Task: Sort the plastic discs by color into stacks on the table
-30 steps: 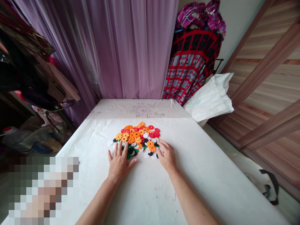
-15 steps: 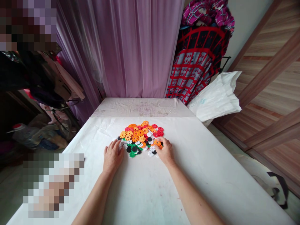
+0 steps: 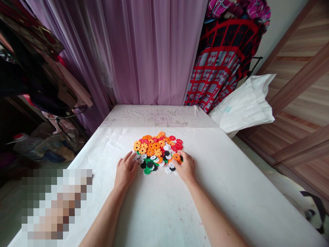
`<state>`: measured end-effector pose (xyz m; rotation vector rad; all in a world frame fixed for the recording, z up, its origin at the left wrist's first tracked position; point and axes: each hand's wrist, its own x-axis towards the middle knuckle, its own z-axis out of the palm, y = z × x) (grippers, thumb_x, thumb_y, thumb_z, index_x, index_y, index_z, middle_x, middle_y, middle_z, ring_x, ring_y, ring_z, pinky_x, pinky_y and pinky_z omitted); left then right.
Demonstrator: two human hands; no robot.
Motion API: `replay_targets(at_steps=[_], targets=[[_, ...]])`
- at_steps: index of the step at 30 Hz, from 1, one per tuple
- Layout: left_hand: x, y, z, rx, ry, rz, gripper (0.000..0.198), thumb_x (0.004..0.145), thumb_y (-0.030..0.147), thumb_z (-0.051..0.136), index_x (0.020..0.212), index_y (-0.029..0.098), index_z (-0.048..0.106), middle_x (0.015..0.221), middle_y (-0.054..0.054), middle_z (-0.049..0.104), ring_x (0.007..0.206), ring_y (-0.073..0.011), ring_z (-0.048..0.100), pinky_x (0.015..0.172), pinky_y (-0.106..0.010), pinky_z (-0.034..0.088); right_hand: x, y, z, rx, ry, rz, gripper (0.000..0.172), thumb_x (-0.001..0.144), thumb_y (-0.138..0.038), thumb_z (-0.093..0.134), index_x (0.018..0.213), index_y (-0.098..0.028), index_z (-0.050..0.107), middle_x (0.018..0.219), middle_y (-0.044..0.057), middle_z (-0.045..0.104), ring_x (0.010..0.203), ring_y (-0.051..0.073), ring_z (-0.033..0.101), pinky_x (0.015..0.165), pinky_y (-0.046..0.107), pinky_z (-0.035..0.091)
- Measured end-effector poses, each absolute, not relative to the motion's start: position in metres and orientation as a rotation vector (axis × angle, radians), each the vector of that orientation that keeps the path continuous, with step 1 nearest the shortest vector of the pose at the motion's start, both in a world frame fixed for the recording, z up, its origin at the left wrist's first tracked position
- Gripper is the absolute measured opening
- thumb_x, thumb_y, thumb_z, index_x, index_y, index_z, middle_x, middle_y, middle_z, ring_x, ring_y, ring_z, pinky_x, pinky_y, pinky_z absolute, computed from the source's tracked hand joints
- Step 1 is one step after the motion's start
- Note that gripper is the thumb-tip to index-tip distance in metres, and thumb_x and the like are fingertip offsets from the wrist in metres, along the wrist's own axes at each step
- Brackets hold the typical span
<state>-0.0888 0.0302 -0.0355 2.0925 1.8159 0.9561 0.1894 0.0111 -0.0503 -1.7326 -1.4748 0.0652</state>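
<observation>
A heap of flower-shaped plastic discs in orange, red, white, black and green lies on the white-covered table. At the heap's left edge is my left hand, palm down, with its fingers a little apart and the tips touching or very near the white discs. My right hand curves around the right edge. An orange disc shows in the gap between its thumb and fingers, and I see no firm grip on it. Both hands rest low at the tabletop.
Purple curtains hang behind the table. On the right are a white bag, a red and black patterned cloth and wooden doors. Clothes hang on the left above a plastic bottle. A blurred patch covers the table's left edge.
The view has shifted slightly, so the heap and both hands appear a little further right. My right hand's fingers look slightly more spread from the heap; the left hand hardly differs.
</observation>
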Motion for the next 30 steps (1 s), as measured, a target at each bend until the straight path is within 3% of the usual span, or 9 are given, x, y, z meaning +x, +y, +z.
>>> replay_targets(at_steps=[3, 7, 13, 19, 24, 30], targets=[[-0.093, 0.034, -0.036, 1.847, 1.792, 1.179, 0.039, 0.09, 0.043, 0.045, 0.115, 0.023, 0.068, 0.133, -0.009, 0.064, 0.113, -0.0227, 0.064, 0.099, -0.04, 0.051, 0.19, 0.006, -0.046, -1.684, -1.435, 0.021, 0.038, 0.08, -0.032, 0.057, 0.116, -0.021, 0.06, 0.11, 0.01, 0.071, 0.103, 0.028, 0.063, 0.091, 0.043, 0.046], [-0.097, 0.036, -0.038, 1.62, 1.741, 1.339, 0.039, 0.086, 0.045, 0.05, 0.112, 0.021, 0.067, 0.125, -0.01, 0.067, 0.109, -0.0213, 0.065, 0.097, -0.039, 0.052, 0.172, -0.016, -0.035, -1.521, -1.6, 0.016, 0.042, 0.082, -0.031, 0.059, 0.122, -0.021, 0.056, 0.111, 0.011, 0.07, 0.107, 0.028, 0.062, 0.095, 0.044, 0.045], [-0.099, 0.037, -0.042, 1.555, 1.683, 1.351, 0.041, 0.084, 0.046, 0.053, 0.111, 0.019, 0.067, 0.123, -0.011, 0.068, 0.111, -0.0219, 0.064, 0.103, -0.041, 0.048, 0.127, -0.045, -0.03, -1.444, -1.902, 0.165, 0.04, 0.079, -0.023, 0.064, 0.119, -0.023, 0.057, 0.105, 0.007, 0.071, 0.1, 0.025, 0.061, 0.092, 0.04, 0.044], [-0.098, 0.037, -0.04, 1.591, 1.687, 1.324, 0.039, 0.085, 0.046, 0.052, 0.11, 0.02, 0.068, 0.123, -0.01, 0.068, 0.11, -0.0214, 0.064, 0.102, -0.041, 0.049, 0.125, -0.044, -0.027, -1.461, -1.929, 0.186, 0.039, 0.076, -0.032, 0.071, 0.113, -0.024, 0.06, 0.104, 0.006, 0.071, 0.098, 0.024, 0.061, 0.089, 0.038, 0.045], [-0.099, 0.036, -0.04, 1.616, 1.681, 1.305, 0.038, 0.085, 0.046, 0.051, 0.108, 0.021, 0.069, 0.123, -0.009, 0.069, 0.109, -0.0211, 0.065, 0.103, -0.04, 0.049, 0.171, -0.027, -0.024, -1.569, -1.758, -0.045, 0.014, 0.083, -0.024, 0.059, 0.096, -0.024, 0.064, 0.096, 0.005, 0.073, 0.095, 0.023, 0.063, 0.087, 0.036, 0.045], [-0.099, 0.036, -0.036, 1.625, 1.692, 1.266, 0.038, 0.084, 0.046, 0.051, 0.106, 0.022, 0.069, 0.122, -0.008, 0.069, 0.108, -0.0225, 0.066, 0.101, -0.041, 0.051, 0.219, -0.018, -0.029, -1.694, -1.733, 0.03, 0.021, 0.074, -0.025, 0.06, 0.095, -0.025, 0.065, 0.108, 0.005, 0.073, 0.102, 0.025, 0.063, 0.087, 0.037, 0.046]])
